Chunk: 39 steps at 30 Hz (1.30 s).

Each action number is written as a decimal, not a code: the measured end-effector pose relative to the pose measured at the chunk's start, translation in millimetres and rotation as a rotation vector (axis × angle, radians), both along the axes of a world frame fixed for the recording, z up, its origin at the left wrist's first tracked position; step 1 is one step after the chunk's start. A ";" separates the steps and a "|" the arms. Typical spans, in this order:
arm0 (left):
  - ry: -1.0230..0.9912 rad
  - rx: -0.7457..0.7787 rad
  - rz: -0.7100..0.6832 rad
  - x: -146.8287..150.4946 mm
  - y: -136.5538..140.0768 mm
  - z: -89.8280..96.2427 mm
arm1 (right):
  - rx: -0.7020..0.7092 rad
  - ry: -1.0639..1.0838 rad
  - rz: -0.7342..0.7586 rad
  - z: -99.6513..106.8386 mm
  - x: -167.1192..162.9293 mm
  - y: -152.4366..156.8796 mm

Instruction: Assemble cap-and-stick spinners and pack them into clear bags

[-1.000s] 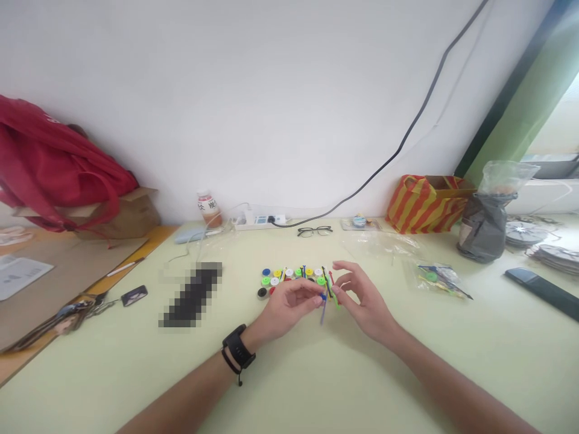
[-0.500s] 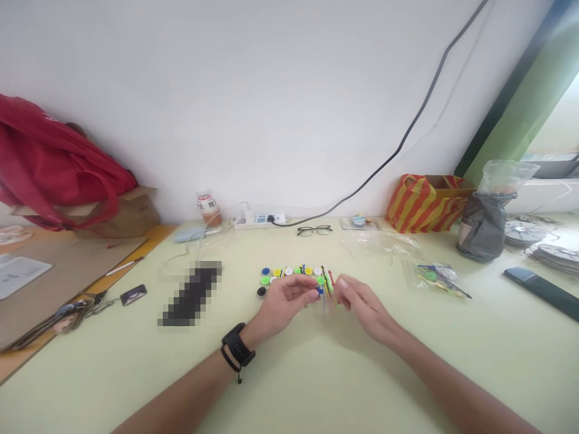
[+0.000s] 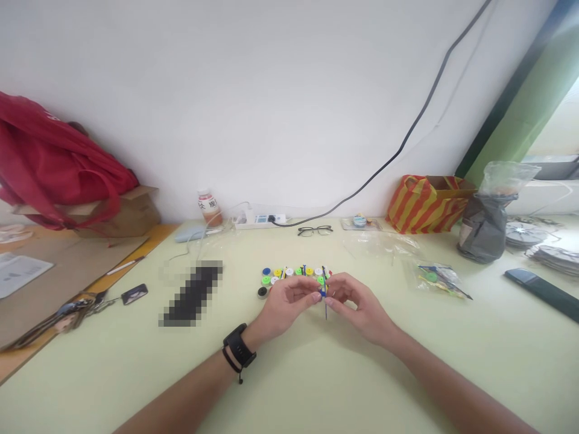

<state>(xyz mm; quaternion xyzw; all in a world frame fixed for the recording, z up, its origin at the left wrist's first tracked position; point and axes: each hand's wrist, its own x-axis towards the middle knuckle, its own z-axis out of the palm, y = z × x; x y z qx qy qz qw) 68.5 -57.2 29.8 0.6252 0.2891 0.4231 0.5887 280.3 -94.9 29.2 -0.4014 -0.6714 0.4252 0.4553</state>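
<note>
Just above the table, my left hand (image 3: 289, 302) pinches a small blue plastic piece (image 3: 323, 292) between thumb and fingers. Meeting it from the other side, my right hand (image 3: 357, 306) has its thumb and fingers closed on the same piece. A thin blue stick (image 3: 326, 310) points down toward me from between the two thumbs. Behind the fingers lie rows of small round plastic caps or wheels, among them a dark blue one (image 3: 266, 272), a yellow one (image 3: 277, 273) and a black-and-grey one (image 3: 262, 293). Part of these rows is hidden by my hands.
Eyeglasses (image 3: 315, 231) and a power strip (image 3: 259, 220) lie near the wall. A clear bag of coloured plastic parts (image 3: 436, 280) is to the right, before a striped bag (image 3: 425, 205). On the left are a pixelated dark object (image 3: 192, 295) and keys (image 3: 93, 303).
My right hand has moved left and now meets my left hand at the blue piece. The thin blue stick, blurred before, shows sharply. My left hand has barely moved.
</note>
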 end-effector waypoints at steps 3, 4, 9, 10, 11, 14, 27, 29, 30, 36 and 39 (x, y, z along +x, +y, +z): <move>-0.011 -0.013 -0.001 0.1 0.2 -0.5 | 0.021 -0.020 -0.020 -2.1 1.5 -0.7; -0.009 -0.019 0.008 0.0 0.6 -0.6 | 0.044 -0.030 -0.039 -2.7 2.4 -0.9; 0.002 -0.050 0.055 -1.6 4.5 -2.0 | 0.209 -0.120 -0.125 -4.8 4.3 -2.9; 0.003 -0.055 0.059 -2.0 5.4 -2.4 | 0.225 -0.120 -0.126 -5.1 3.8 -3.5; 0.005 -0.060 0.062 -2.4 6.0 -2.8 | 0.232 -0.109 -0.128 -5.5 3.0 -4.2; 0.014 -0.067 0.077 -2.7 7.1 -3.7 | 0.238 -0.034 -0.154 -6.2 0.8 -6.2; -0.001 -0.053 0.046 -2.4 6.2 -3.4 | 0.201 -0.171 -0.084 -8.5 -1.5 -3.7; -0.021 -0.068 0.008 -2.0 4.4 -3.0 | 0.213 -0.168 -0.101 -11.5 -1.6 -2.1; -0.032 -0.077 -0.011 -1.8 3.6 -3.0 | 0.223 -0.173 -0.099 -12.6 -1.2 -1.5; -0.050 -0.114 -0.023 -0.5 1.6 -0.5 | 0.314 -0.227 -0.096 -11.5 3.3 -1.5; -0.040 -0.119 0.005 -0.2 2.4 1.1 | 0.390 -0.264 -0.112 -10.9 5.4 -2.9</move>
